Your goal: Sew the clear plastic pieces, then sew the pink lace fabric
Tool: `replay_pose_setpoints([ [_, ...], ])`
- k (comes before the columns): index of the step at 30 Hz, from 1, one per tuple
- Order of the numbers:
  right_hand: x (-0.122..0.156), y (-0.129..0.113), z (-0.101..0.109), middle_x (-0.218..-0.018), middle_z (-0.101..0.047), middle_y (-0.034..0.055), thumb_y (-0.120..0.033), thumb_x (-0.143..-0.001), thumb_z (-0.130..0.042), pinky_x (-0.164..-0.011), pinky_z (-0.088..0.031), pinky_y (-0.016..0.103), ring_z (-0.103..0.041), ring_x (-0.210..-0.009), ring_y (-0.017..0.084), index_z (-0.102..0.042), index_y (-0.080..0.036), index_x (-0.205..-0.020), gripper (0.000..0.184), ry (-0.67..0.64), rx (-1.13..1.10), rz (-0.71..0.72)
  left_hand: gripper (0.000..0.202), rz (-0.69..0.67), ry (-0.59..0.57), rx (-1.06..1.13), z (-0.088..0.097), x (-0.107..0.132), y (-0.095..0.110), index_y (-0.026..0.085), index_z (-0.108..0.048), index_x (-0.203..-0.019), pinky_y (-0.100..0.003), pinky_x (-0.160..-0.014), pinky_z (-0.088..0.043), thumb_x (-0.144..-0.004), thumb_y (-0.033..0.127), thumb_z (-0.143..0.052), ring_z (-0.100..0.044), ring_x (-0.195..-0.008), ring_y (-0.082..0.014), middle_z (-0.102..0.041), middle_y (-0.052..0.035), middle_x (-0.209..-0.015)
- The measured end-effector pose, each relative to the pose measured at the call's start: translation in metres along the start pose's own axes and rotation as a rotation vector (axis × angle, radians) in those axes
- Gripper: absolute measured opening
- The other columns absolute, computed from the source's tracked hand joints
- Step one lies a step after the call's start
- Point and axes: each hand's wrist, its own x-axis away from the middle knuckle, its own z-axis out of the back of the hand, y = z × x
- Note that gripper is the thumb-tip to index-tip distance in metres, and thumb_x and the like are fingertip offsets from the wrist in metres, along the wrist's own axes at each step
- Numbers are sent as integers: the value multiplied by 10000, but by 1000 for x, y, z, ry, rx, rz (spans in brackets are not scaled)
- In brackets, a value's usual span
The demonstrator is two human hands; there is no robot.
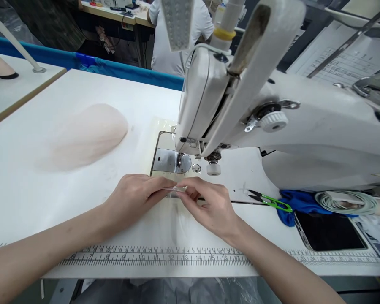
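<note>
My left hand and my right hand meet just in front of the sewing machine's needle plate. Thumb and forefinger of each are closed in a pinch on a thin, pale strip, perhaps fabric or tape; its exact kind is too small to make out. The machine's needle and presser foot are right behind my fingertips. To the left of the machine, a sheer, pinkish-beige cup-shaped piece lies on the white table, its left side smeared.
Green-handled thread snips lie at right, near a blue cloth, a coil of pale cord and a phone. A printed ruler runs along the front edge. Beyond the table sits a person in white.
</note>
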Motion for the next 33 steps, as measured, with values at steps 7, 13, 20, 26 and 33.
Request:
replay_pose_setpoints([
  [7,0,1,0,-699,-651,-33,-200,-940,-546,-517,-461,179,-532,-524,66,-609,-202,-1008,92,-2,-24,19,151,-16,11,-26,1,-1,3,208,-618,-927,-208,-524,-438,-976,297,-507,-637,-560,-101,-717,41,-723],
  [13,0,0,0,-616,-576,-56,-177,-935,-515,-470,-415,180,-487,-491,66,-597,-213,-988,104,-31,-22,43,119,32,4,-31,0,-2,7,211,-588,-881,-194,-501,-402,-960,251,-509,-583,-511,-83,-683,64,-670],
  [20,-2,0,-1,-620,-567,-59,-123,-907,-508,-488,-411,197,-481,-508,73,-564,-212,-984,129,-36,-38,120,134,103,-39,27,0,1,9,213,-576,-863,-189,-527,-409,-959,263,-496,-582,-527,-78,-687,63,-692],
  [26,-1,0,-2,-634,-585,-53,-190,-923,-519,-498,-447,192,-518,-510,73,-572,-209,-1010,104,-60,-60,31,181,86,6,15,1,0,10,215,-576,-822,-185,-472,-344,-967,286,-495,-491,-449,-66,-593,77,-565],
  [33,0,2,-1,-637,-601,-48,-175,-923,-537,-486,-442,190,-521,-506,75,-587,-208,-1012,108,-22,-13,117,166,105,-9,2,0,3,10,217,-551,-818,-190,-481,-351,-962,282,-500,-484,-458,-73,-583,78,-559],
])
